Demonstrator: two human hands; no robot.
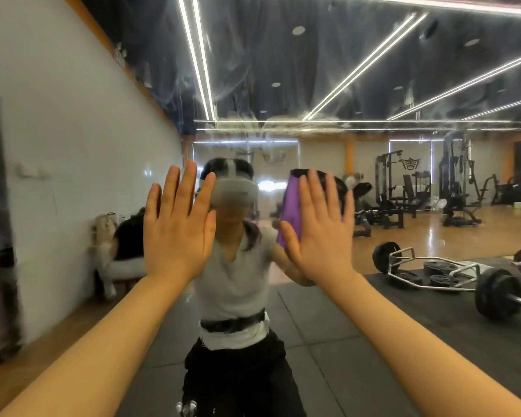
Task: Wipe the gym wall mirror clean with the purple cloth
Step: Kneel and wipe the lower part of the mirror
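Right hand [319, 233] is pressing flat the purple cloth [291, 212] on the large smeared wall mirror [283, 70]; left hand [178, 227] is resting flat, empty; streaks at 12 o'clock are awaiting wiping.

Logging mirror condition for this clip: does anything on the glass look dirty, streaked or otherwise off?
Yes. The upper mirror carries whitish smears and streaks, most visible against the dark reflected ceiling. The right hand presses the purple cloth flat lower down; the left hand is open and bare.

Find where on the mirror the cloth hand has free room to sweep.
Free glass lies right of the right hand and purple cloth, and above both hands, where smears show on the mirror. Leftward is tight: the left hand presses flat close beside it.
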